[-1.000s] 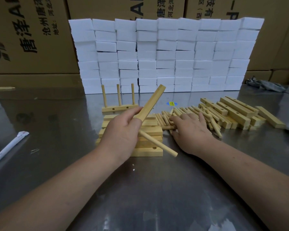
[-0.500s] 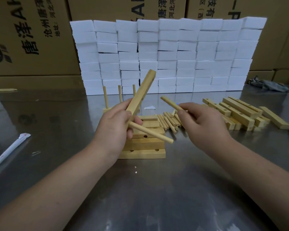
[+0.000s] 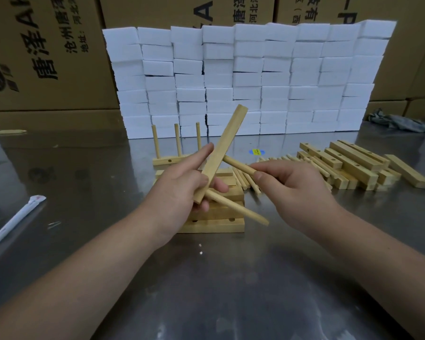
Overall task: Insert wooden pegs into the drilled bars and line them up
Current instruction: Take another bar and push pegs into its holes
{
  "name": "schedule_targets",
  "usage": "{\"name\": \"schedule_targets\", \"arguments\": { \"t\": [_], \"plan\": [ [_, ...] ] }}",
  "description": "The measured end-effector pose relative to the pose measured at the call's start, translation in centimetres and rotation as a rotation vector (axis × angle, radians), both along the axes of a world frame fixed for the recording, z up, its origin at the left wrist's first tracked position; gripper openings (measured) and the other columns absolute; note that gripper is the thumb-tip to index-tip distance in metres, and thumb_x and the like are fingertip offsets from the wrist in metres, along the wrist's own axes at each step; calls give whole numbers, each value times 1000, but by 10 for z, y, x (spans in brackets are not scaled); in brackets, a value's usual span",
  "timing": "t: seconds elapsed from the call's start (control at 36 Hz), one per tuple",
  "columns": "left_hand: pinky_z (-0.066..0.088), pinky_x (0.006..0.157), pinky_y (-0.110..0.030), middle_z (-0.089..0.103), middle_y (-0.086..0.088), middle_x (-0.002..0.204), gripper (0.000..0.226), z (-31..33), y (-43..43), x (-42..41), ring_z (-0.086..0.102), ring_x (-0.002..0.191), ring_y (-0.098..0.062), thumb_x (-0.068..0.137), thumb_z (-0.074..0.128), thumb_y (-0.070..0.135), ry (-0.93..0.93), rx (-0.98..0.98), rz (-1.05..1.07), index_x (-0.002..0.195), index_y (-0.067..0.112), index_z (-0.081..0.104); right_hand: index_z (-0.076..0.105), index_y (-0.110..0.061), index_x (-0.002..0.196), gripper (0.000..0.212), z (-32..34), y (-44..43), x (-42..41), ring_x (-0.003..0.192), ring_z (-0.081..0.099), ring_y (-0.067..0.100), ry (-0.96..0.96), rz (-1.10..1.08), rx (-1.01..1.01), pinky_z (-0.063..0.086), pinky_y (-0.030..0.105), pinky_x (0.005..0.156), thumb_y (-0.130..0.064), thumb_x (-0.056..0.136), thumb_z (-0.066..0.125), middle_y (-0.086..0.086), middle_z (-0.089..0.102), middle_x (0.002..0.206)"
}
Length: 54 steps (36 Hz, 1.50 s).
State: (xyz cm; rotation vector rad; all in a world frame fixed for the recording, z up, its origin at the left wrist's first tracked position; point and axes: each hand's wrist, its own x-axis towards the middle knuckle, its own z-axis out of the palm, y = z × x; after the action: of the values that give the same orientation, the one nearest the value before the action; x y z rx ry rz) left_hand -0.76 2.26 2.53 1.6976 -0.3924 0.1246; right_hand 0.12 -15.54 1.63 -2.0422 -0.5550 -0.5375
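**At mid-frame, a second peg at the bar's face**

Just above the middle of the frame, the left hand (image 3: 182, 190) grips a pale, square-sided wooden bar (image 3: 225, 143) near its lower end. Its fingers are curled round the bar, which tilts up toward the right. One round wooden peg (image 3: 241, 211) is seated near that lower end and sticks out toward the lower right. The right hand (image 3: 287, 185) pinches a second round peg (image 3: 239, 165) between thumb and fingertips. This peg's free tip is touching or just beside the bar at mid-length. Whether it has entered a hole cannot be told, since the drilled face is turned away.

By the look of them, both pieces are light, stiff and dry, not slippery. The peg is thin and could jam or snap if pushed askew. It is best held close to the entering end and driven straight, with the bar gripped clear of its holes.

Below the hands lies a flat stack of drilled bars (image 3: 214, 224). Behind it stands a finished bar with three upright pegs (image 3: 167, 160). Loose pegs (image 3: 245, 180) lie right of centre, and a heap of spare bars (image 3: 349, 165) sits at the right. Everything rests on a grey steel table (image 3: 231, 278), backed by a wall of white foam blocks (image 3: 255, 77) and brown cardboard boxes (image 3: 47, 57).
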Motion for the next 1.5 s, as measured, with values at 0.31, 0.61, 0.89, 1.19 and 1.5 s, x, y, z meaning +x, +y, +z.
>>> {"name": "schedule_targets", "arguments": {
  "t": [0.31,0.61,0.89,1.19,1.5],
  "plan": [
    [42,51,-15,68,9,70,33,3,3,3,53,59,-3,94,39,12,-76,120,123,103,35,61,63,-57,65,43,1,5,-7,77,57,26,-9,27,42,45,34,68,-21,87,55,19,64,79],
    [51,59,-28,68,14,69,32,7,1,1,58,52,-8,92,42,12,-90,189,116,94,41,54,62,-53,64,35,-2,4,-12,61,56,16,10,40,56,42,15,51,-25,84,54,8,64,70],
    [46,76,-35,65,7,60,49,6,5,0,58,73,-7,67,37,27,-113,212,65,108,52,49,61,-43,62,34,0,7,-15,55,50,-2,43,67,16,37,7,52,-18,85,55,-5,57,59],
    [42,48,-12,51,3,58,30,2,3,1,52,47,-1,99,34,21,-88,132,62,108,34,59,62,-38,78,12,-4,5,-12,43,38,2,136,121,-14,32,19,45,-39,83,50,-11,45,48],
    [40,52,-9,55,8,58,26,-5,4,5,52,51,1,100,30,30,-144,211,101,93,33,55,70,-29,97,18,-7,4,-11,56,53,-5,-192,7,-135,36,11,55,-19,83,64,-29,54,55]
  ]
}}
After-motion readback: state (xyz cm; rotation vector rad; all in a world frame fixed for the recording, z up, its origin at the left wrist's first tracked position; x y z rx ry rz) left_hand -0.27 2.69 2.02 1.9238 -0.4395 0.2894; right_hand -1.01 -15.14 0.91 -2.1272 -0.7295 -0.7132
